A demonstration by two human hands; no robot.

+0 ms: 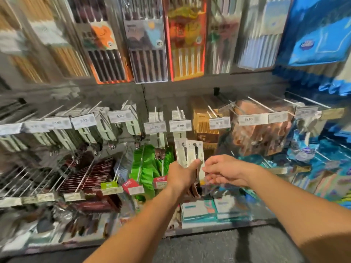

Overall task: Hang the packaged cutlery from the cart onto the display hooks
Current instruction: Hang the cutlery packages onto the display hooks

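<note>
2 cutlery packs point(190, 152), white cards, fanned upright in left hand point(181, 174), thumb clamped across the front one, just below the hook point(178, 111) w/ the 8.99 tag point(180, 125). Right hand point(225, 170) just beside, fingers loosely curled toward the packs; can't tell if touching. Display wall point(117, 92): rows of hooks, hanging packs. Green packs point(150, 166) to the left. Dark floor point(218, 247) below. View blurred.

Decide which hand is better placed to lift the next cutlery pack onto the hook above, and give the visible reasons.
Probably the right hand: its fingers reach toward the cutlery packs and hold nothing visible. The left hand grips the packs upright below the 8.99 hook, so it is occupied.
</note>
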